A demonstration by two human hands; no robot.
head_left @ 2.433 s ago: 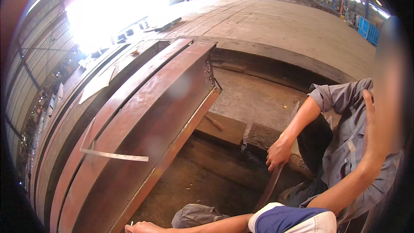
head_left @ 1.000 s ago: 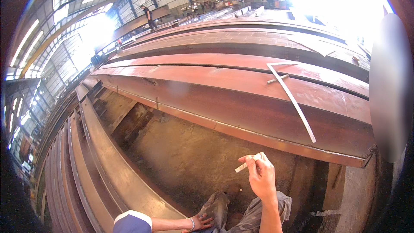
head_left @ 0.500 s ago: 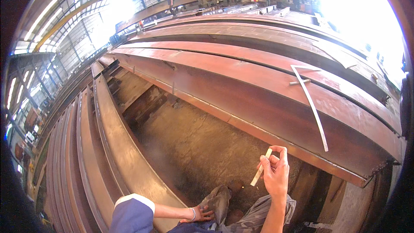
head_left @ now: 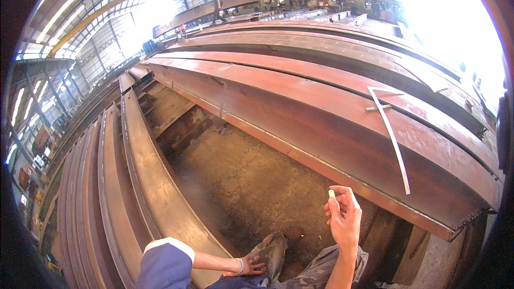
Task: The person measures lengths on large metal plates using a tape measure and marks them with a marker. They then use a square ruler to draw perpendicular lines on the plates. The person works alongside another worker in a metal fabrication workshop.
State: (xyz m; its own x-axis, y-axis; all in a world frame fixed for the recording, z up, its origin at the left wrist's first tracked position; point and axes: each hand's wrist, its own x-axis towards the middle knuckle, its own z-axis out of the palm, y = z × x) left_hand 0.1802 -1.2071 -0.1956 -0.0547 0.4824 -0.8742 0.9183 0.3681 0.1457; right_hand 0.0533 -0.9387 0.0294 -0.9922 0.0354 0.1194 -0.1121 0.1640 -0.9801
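Observation:
My right hand (head_left: 346, 219) is raised over the gap between the beams. Thumb and fingers pinch a pale yellow chalk stick (head_left: 332, 194); only a short end of it shows above the thumb. Resting on my thigh, my left hand (head_left: 249, 266) has its fingers spread and holds nothing. Beyond the right hand lies a large reddish-brown steel I-beam (head_left: 278, 123). A metal framing square (head_left: 390, 138) rests on its top flange, one long arm hanging over the near side. A small metal bar (head_left: 378, 108) touches the square near its corner.
Several long steel beams (head_left: 152, 166) run along my left. Between them and the large beam is a stained floor (head_left: 235, 176). More beams (head_left: 300, 43) stretch out behind. A person (head_left: 217, 8) stands far off among them, and others are farther back.
The chalk stick showed at length, slanting down to the left; now just a short end is visible in my right fingers. My left hand stays on my thigh. The view has shifted slightly.

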